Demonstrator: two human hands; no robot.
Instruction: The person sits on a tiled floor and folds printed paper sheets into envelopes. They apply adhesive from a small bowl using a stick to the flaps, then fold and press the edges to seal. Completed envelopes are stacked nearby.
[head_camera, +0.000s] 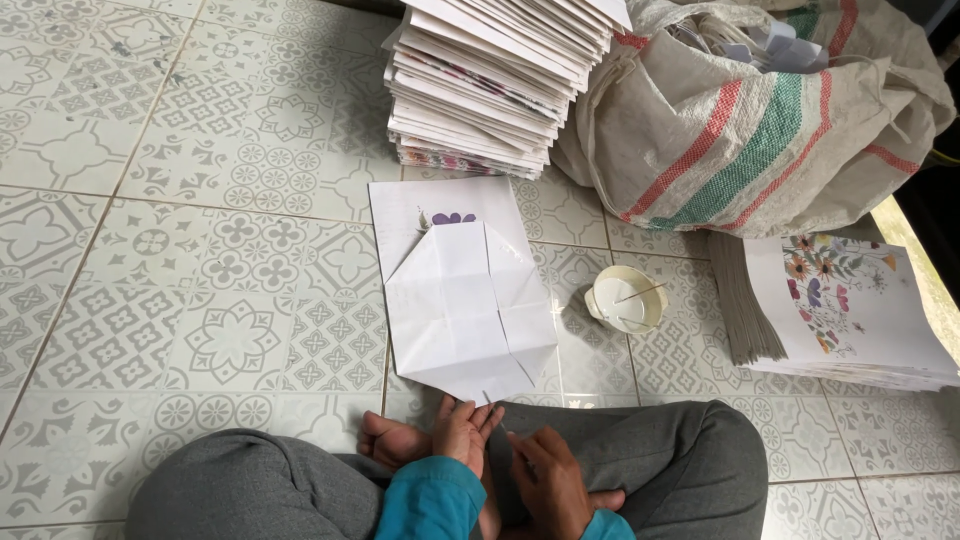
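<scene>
I see folded white paper (468, 310) lying flat on floor (200, 300), frame centre, within reach of lap. Left hand (465, 432) fingers loosely extended, touching its lower edge; right hand (548, 478) half-curled, contents can't tell. Glue bowl (625, 298) just right, handy.

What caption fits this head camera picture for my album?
Left hand and right hand meet at folded white paper on tiled floor.

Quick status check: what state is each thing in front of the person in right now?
Folded paper sheet: flat on floor, flaps folded inward.
Small white bowl: upright, open, thin stick across it.
Stack of folded bags: piled high, leaning slightly.
Woven sack: slumped, mouth open, papers inside.
Floral sheets pile: flat, unfolded.
Left hand: fingers extended at sheet's near tip.
Right hand: empty, curled near lap.
</scene>
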